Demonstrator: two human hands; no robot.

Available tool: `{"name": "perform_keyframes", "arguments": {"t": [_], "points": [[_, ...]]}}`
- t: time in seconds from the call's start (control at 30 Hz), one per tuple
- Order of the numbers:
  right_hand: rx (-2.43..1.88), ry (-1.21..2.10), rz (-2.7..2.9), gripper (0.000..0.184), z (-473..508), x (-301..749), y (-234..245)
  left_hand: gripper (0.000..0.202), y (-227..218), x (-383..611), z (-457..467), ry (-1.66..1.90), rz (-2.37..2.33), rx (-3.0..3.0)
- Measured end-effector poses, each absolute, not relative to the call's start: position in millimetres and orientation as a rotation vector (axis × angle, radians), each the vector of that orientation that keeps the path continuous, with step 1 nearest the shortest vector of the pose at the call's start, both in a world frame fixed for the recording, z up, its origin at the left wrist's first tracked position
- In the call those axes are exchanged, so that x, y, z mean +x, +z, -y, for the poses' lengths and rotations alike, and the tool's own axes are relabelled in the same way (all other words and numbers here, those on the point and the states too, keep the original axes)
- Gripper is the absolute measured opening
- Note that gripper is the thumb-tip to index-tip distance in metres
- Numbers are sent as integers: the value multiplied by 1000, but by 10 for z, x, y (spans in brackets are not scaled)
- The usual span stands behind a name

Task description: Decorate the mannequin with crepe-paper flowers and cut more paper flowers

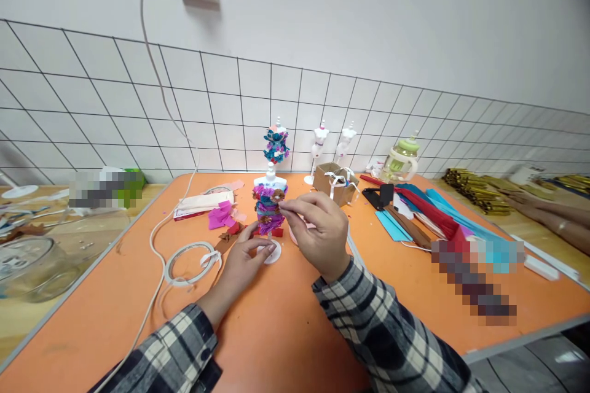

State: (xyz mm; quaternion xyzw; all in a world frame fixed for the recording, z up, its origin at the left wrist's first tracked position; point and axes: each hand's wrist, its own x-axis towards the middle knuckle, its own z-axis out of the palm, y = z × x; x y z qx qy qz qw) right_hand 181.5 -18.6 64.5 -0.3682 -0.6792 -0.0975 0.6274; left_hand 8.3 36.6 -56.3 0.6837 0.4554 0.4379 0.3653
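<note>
A small white dress-form mannequin stands upright on a round base in front of me. Purple, teal and brown crepe-paper ruffles wrap its torso. My left hand curls low around its stand, fingers behind and thumb over the base. Thumb and forefinger of my right hand pinch at a brown paper flower on the mannequin's upper right side; the exact contact is partly hidden. Behind stands another mannequin, covered in teal and purple paper flowers.
A tape roll and a white cable lie to the left, near magenta paper scraps. Two bare mannequins, a cardboard box and a bottle stand behind. Crepe paper lies right; another person's arm shows beyond.
</note>
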Motion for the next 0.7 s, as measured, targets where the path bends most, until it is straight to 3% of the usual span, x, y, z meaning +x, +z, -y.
{"name": "perform_keyframes", "arguments": {"t": [0.27, 0.7], "points": [[-943, -470, 1628, 13, 53, 1685, 699, 21, -638, 148, -382, 1005, -1058, 1925], [-1042, -561, 1615, 10, 41, 1687, 691, 19, -651, 170, -366, 944, -1033, 1969]]}}
